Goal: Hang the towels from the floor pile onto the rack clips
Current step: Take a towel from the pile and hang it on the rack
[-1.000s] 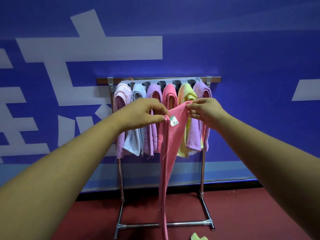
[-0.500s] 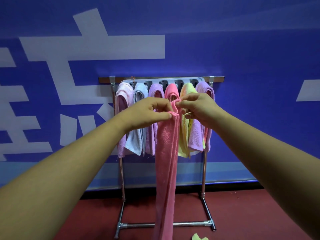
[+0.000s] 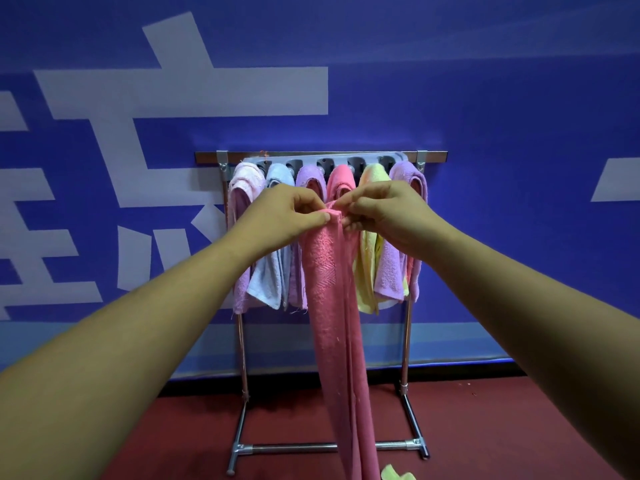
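Looming beyond the left hand [image 3: 280,216] and the right hand [image 3: 388,213], the blue wall with white lettering [image 3: 485,98] is only a backdrop. The work is at the chrome tube-frame rack [image 3: 405,341] standing straight ahead of them. A long salmon-pink terry towel [image 3: 329,306] hangs from between the two hands, straight down past the rack's lower bar and out of sight below, so I cannot tell whether its end reaches the red floor [image 3: 519,427]. Both hands are closed on its top edge, thumbs and fingers pinching the cloth into a narrow bunch, the fingertips almost meeting. Just behind the hands hang six small towels [image 3: 266,282] in pale pink, blue, purple, pink, yellow-green and lilac, each tucked into the grey plastic clip strip [image 3: 332,157] a little above the knuckles. Dark openings show between them, but whether one is free is hard to make out, so I would check that first. The bunch should be kept tight and pushed up and forward into an opening, deep enough that this long towel's weight, probably greater than its neighbours', does not drag it out. The hung pink towel right behind the fingers could be dislodged, so one hand might steady it. A small yellow-green cloth [image 3: 394,474] lies on the floor far below the right hand, likely next.
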A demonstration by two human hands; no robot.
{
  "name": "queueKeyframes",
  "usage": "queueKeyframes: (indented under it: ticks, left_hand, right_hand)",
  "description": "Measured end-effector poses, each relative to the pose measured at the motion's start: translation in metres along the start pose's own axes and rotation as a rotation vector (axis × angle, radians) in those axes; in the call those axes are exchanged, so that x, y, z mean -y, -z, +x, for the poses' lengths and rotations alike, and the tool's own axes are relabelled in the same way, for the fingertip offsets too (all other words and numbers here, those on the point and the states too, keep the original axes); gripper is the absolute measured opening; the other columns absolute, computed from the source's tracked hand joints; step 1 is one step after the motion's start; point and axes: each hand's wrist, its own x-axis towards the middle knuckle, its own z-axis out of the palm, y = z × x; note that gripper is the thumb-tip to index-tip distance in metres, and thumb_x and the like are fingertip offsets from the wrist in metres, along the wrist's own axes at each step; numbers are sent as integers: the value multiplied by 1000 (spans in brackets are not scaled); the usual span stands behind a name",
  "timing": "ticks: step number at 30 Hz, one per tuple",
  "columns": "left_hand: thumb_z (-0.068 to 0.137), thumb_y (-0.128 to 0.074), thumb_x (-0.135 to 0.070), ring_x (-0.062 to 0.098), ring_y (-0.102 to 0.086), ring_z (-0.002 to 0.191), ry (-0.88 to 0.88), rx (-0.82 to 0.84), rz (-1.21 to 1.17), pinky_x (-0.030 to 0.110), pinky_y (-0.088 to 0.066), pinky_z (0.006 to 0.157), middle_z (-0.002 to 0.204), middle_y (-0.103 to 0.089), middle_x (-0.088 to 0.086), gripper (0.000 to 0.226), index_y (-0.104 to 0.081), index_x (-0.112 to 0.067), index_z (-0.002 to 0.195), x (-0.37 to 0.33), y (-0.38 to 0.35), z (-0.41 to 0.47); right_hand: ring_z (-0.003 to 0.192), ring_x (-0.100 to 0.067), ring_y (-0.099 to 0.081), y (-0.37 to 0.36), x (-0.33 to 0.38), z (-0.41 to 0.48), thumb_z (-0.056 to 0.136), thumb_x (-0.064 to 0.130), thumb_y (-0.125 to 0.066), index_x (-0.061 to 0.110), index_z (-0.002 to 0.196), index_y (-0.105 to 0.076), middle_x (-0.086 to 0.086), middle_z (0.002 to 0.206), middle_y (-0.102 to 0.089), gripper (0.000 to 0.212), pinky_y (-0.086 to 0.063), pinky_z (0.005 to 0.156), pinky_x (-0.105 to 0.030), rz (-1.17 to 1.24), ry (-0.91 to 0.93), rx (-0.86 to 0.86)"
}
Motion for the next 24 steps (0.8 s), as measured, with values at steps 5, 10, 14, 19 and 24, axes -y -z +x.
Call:
queueKeyframes:
  ticks: [5,10,14,19,24]
  left_hand:
    - [86,-74,-30,5,-63,82,22,-71,-49,36,-51,87,81,-70,-7,9,-75,-22,82,-2,0,2]
    - [83,-76,-39,8,-54,107,34,-79,21,28,-42,97,110,-60,-1,11,-75,-29,78,3,-2,6]
    - [75,-75,-54,14,-34,134,86,128,101,32,-26,110,138,-46,-3,18,-71,-42,63,5,5,0]
    - [81,-77,-44,13,-46,121,50,150,251,33,-36,104,125,-54,-2,14,-67,-40,72,13,12,-4]
    - [83,-77,-33,-1,-51,57,110,116,-80,19,-43,61,60,-59,-12,24,-63,-20,69,9,8,-11]
  right_hand:
    - [75,-22,-65,1,1,-4,90,21,-74,-2,101,-74,-21,82,-69,25,-56,78,-30,-187,62,73]
    - [70,-16,-66,-1,-2,-9,90,25,-74,7,97,-77,-11,76,-71,20,-53,73,-25,-317,131,25]
    - [69,-11,-63,0,-4,-14,94,14,-69,-1,94,-72,-8,77,-68,16,-50,68,-17,-349,162,-2]
    - [68,-11,-58,4,-17,-18,94,10,-67,-3,93,-69,-8,76,-65,13,-48,68,-23,-405,118,-11]
    - [72,-18,-54,-3,-22,-16,94,12,-66,3,87,-66,-5,76,-61,12,-46,72,-33,-316,90,-86]
